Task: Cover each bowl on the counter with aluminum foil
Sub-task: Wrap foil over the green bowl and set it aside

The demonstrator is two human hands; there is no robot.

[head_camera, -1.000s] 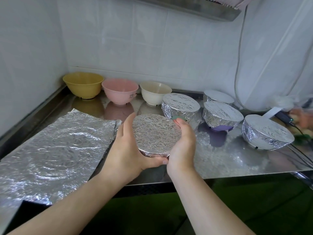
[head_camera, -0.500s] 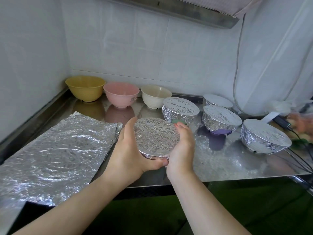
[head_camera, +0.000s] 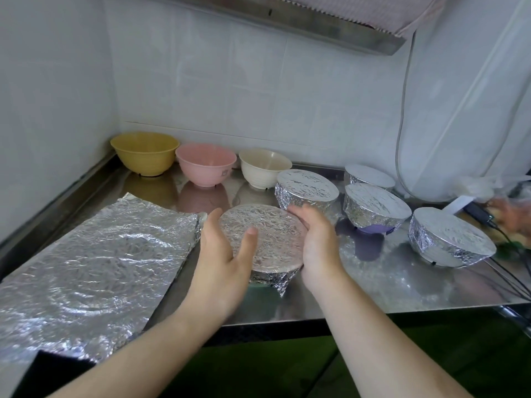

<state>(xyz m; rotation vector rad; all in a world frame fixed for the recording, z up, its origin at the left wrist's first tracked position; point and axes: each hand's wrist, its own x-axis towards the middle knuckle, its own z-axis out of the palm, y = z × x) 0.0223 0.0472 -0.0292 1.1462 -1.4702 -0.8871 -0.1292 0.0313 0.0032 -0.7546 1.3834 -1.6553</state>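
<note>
Pressing foil down around the fifth bowl (head_camera: 267, 239) is the step you are on: it sits on the counter (head_camera: 388, 282) at the centre of view, its top sealed flat, with a loose foil corner sticking out at its 6 o'clock edge. Your left hand (head_camera: 224, 254) cups the bowl's 9 o'clock side with the fingers fairly straight and the thumb laid over the foil top; your right hand (head_camera: 316, 245) presses flat against its 3 o'clock side, so the two hands stand apart with the bowl between them, neither curled tight. Next, I judge, you should fold that loose corner under the rim, then set this bowl with the four wrapped bowls (head_camera: 376, 208) at 2 to 3 o'clock. Three stay bare along the back wall from 10 to 12 o'clock: yellow bowl (head_camera: 143, 153), pink bowl (head_camera: 205, 165) and cream bowl (head_camera: 263, 166). The foil sheet (head_camera: 94, 254) lies flat at 8 to 9 o'clock, just beside your left hand, and should serve for one of them. You are working on a shiny steel surface set in a white tiled corner, with a metal shelf (head_camera: 301, 21) overhead, a cable (head_camera: 402, 124) hanging at 2 o'clock, and blurred clutter at the far 3 o'clock edge.
</note>
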